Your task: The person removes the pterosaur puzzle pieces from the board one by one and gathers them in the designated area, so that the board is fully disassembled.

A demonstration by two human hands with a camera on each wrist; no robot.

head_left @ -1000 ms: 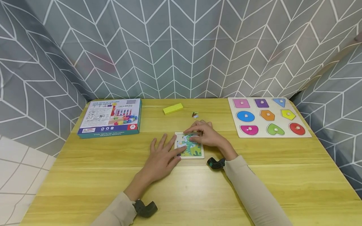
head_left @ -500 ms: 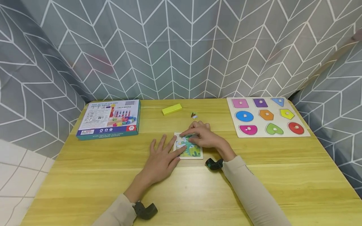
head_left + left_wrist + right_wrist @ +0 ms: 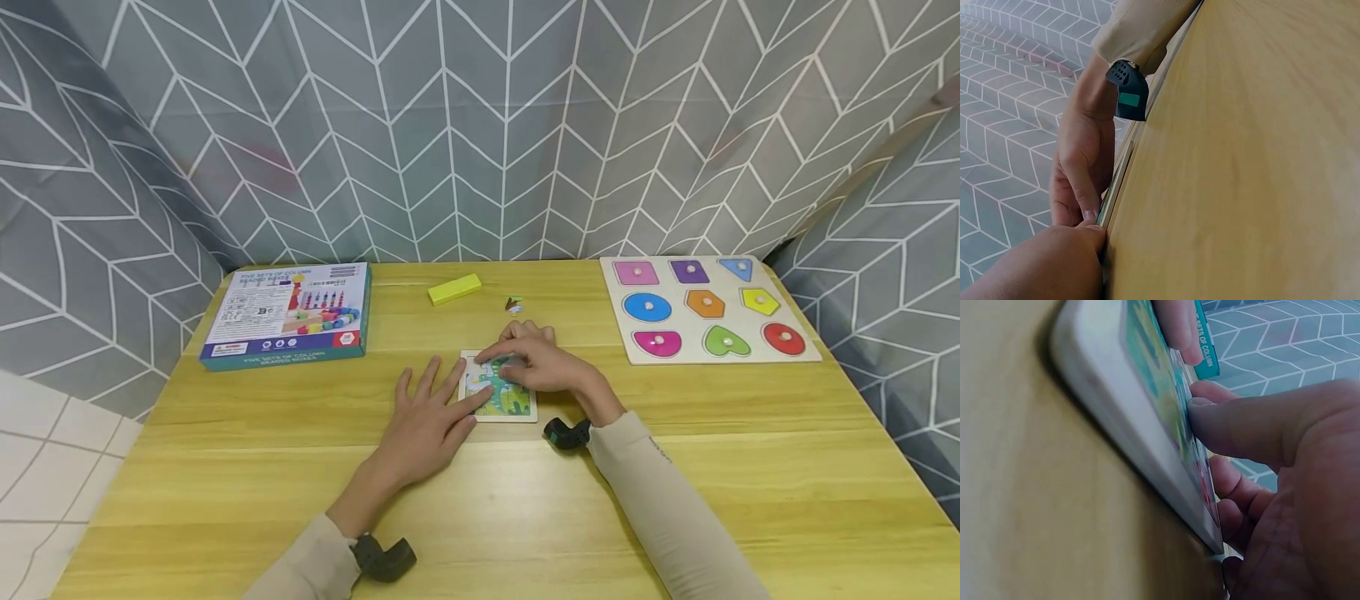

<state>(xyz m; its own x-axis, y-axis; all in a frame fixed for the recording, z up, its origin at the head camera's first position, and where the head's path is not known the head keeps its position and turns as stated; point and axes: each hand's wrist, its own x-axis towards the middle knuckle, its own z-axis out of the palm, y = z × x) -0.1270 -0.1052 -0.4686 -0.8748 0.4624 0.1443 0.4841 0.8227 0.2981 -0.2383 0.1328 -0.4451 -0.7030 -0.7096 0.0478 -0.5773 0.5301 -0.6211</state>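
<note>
Left of the shape board on the desk, we rest a spread-fingered left hand and a bent-fingered right hand on the puzzle, unable to tell whether the right pinches anything; the puzzle looks light and stiff, best held by its pale rim.

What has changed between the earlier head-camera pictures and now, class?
The right hand has shifted slightly: its index finger reaches further left and nearer the person over the picture puzzle. No new grip or release is clear. The left hand, loose piece, yellow block, box and shape board stayed put.
</note>
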